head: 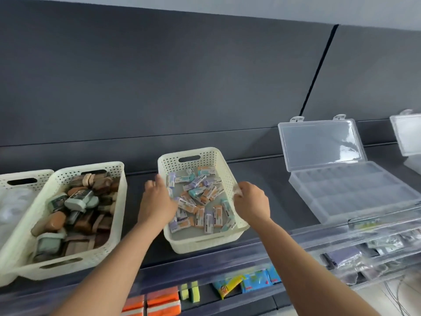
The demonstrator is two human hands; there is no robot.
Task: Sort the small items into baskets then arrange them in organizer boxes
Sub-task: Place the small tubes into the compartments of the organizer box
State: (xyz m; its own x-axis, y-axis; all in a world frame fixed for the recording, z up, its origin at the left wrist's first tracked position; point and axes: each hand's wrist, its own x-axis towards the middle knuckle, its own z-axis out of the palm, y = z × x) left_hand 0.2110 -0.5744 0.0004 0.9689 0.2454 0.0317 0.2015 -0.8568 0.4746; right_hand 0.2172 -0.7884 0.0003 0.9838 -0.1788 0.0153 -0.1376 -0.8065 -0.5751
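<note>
a: dark shelf, grey back panel. where do we stand?
b: sorting looks done: the middle basket holds the small boxed items, our left grip and right grip each curled round a side rim. the open organizer box to its right sits unfilled; arranging remains.

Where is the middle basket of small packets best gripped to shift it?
By the rims of its two long walls, one hand from each side, as the left hand and right hand grip the basket now. It is open-topped and loosely filled, so a level two-sided hold seems safest; the handle slot faces away.
</note>
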